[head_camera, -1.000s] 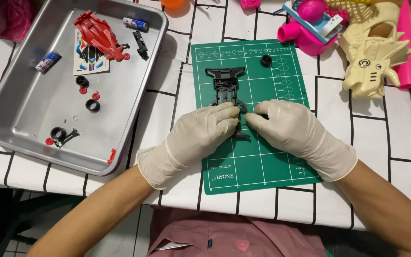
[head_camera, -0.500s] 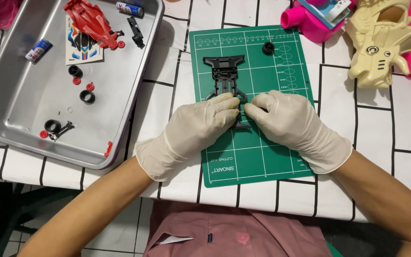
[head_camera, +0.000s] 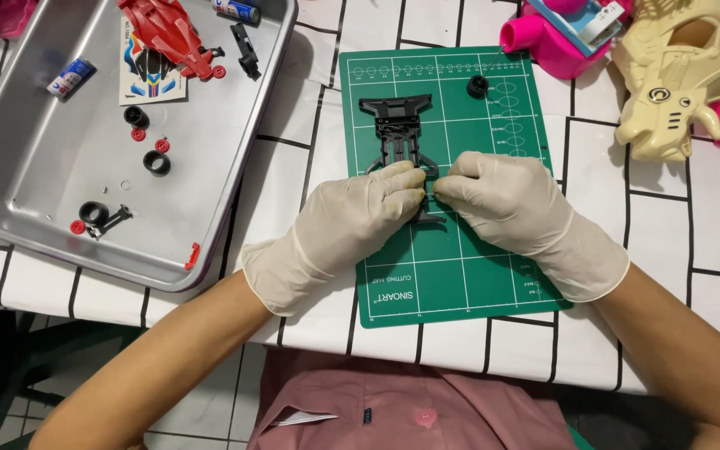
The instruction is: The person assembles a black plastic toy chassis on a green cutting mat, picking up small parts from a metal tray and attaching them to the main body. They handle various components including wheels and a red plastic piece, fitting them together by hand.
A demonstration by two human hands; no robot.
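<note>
Both gloved hands, left hand (head_camera: 352, 218) and right hand (head_camera: 506, 212), are pinching fingertips closed on the near end of the black chassis (head_camera: 399, 137) lying on the green cutting mat (head_camera: 460, 267), probably seating a small part; next needs steady pressure.

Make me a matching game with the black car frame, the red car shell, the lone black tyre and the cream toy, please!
1. black car frame
2. red car shell
3. lone black tyre
4. cream toy

A. in the metal tray
B. far corner of the green mat, alone
C. on the tablecloth, right of the mat
D. under both gloved hands

Pairs: 1-D, 2-A, 3-B, 4-C
</note>
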